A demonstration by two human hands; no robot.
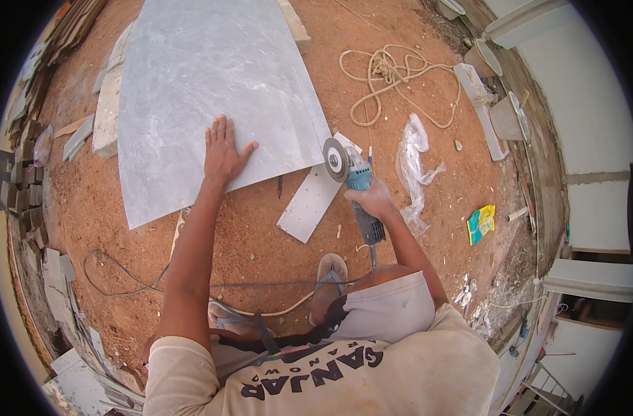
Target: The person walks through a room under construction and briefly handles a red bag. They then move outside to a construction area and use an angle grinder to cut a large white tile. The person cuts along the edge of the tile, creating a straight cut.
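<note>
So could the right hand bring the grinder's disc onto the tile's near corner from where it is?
Probably yes. The right hand holds the grinder with its disc right beside the tile corner, nothing between. The left hand lies flat well clear.

Dirt ground [261,236] — tile [205,90], rope [392,76]

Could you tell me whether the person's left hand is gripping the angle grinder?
No, the left hand lies flat on the large grey tile, while the right hand holds the angle grinder.
</note>
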